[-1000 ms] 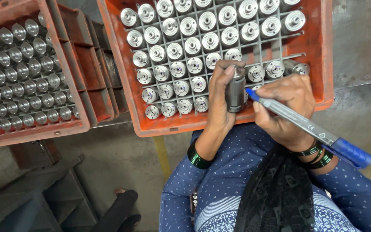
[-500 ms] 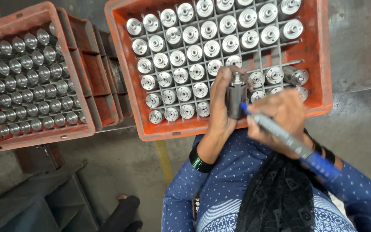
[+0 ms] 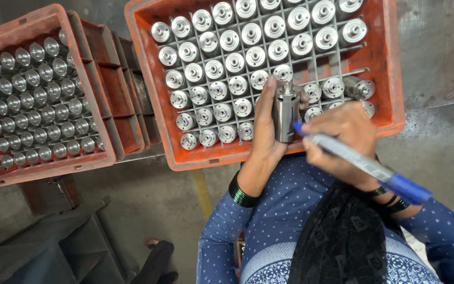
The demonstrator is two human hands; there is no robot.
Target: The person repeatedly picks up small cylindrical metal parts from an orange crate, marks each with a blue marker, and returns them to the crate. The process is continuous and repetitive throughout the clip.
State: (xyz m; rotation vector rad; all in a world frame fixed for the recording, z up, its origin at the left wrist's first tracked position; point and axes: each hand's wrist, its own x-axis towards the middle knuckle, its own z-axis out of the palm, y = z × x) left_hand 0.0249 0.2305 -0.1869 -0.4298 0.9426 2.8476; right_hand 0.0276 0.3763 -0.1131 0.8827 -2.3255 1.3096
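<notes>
My left hand (image 3: 264, 126) grips a grey metal cylinder (image 3: 286, 111) upright above the near edge of an orange crate (image 3: 384, 63). My right hand (image 3: 342, 139) holds a blue marker pen (image 3: 361, 163) with its tip touching the cylinder's side. The crate has a grid of cells filled with several similar shiny metal cylinders (image 3: 232, 58) standing on end. Green bangles sit on both wrists. A black scarf (image 3: 342, 242) hangs over the blue dotted clothing below the hands.
A second orange crate (image 3: 106, 137) full of metal cylinders (image 3: 32, 100) stands at the left, with stacked orange crates (image 3: 132, 84) between the two. Grey concrete floor (image 3: 148, 194) lies below. A dark metal frame (image 3: 53, 247) sits at bottom left. A foot (image 3: 156, 244) shows near it.
The view has shifted slightly. The pen tip has stayed on the cylinder while my right hand moved a little along it; my left hand keeps its grip.
</notes>
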